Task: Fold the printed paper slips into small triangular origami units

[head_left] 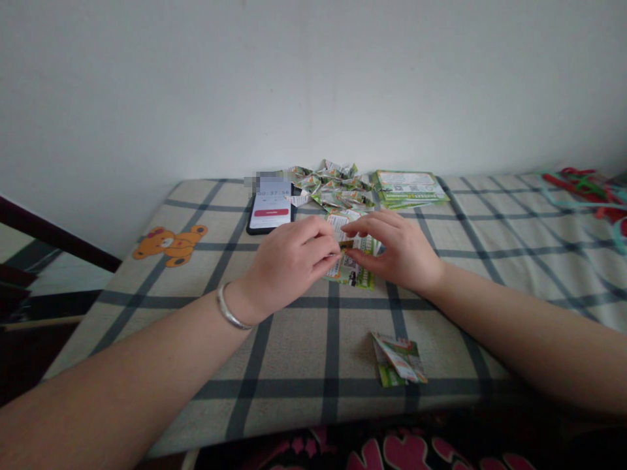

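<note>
Over the middle of the table, my left hand point(298, 254) is closed, its fingertips pressed together in a pinch. What those fingertips hold is too small and hidden to make out. Opposite it, my right hand point(396, 248) curves in with thumb and forefinger apart. A small brownish strip shows between the two hands. Beneath the fingertips lies a green and white printed paper sheet point(362, 279), partly covered by both hands. Closer to me lies a folded piece of similar printed paper point(400, 359), its creased flap standing up.
Behind my hands lies a pile of folded printed papers point(337, 186), beside a phone point(271, 203) showing a timer. A flat stack of green leaflets point(411, 188) is to the right. Red and teal ribbons point(582, 192) lie far right. A bear picture point(171, 245) is on the checked tablecloth point(294, 352).
</note>
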Demonstrator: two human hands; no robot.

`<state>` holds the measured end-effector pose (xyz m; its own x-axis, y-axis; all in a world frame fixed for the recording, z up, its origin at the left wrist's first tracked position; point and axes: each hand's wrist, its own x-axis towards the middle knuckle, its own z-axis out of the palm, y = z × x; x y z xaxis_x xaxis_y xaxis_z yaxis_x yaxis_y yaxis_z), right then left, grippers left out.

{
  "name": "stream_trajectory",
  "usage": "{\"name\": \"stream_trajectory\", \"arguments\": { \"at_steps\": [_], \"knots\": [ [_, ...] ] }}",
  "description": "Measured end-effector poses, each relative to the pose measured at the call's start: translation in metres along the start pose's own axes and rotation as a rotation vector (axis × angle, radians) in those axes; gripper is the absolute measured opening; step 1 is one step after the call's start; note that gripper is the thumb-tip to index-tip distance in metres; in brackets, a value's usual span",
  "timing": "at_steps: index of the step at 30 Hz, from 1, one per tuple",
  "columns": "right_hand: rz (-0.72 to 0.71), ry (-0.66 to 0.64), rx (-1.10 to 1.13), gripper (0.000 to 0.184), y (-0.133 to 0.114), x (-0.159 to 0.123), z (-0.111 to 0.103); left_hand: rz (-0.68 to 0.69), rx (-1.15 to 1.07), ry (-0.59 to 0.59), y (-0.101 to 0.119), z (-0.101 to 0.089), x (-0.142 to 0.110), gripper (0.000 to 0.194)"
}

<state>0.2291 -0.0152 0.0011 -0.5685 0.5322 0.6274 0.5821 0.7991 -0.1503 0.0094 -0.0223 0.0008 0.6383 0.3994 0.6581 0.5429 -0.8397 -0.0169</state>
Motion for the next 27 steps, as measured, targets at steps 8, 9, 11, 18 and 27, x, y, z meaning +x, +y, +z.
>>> {"name": "stream_trajectory", "arguments": {
  "at_steps": [8,9,11,18,27],
  "knots": [
    [-0.014,-0.067,0.018,0.010,-0.0009,0.0008,-0.0008,-0.045,-0.065,-0.011,-0.0005,0.0026,0.0004,0.005],
    [-0.017,-0.070,0.018,0.010,-0.0007,0.0008,-0.0012,-0.054,-0.075,-0.026,-0.0008,0.0029,0.0000,0.005],
    [-0.018,-0.072,0.017,0.011,-0.0005,0.0010,-0.0017,-0.065,-0.080,-0.050,-0.0013,0.0033,-0.0008,0.005],
    [0.020,-0.086,0.027,0.008,0.0016,0.0007,0.0005,-0.157,0.078,-0.087,0.0019,0.0009,-0.0010,0.010],
    [0.160,-0.088,0.139,0.006,0.0055,0.0019,0.0020,-0.229,0.153,-0.079,0.0047,0.0009,0.0002,0.021]
  ]
}}
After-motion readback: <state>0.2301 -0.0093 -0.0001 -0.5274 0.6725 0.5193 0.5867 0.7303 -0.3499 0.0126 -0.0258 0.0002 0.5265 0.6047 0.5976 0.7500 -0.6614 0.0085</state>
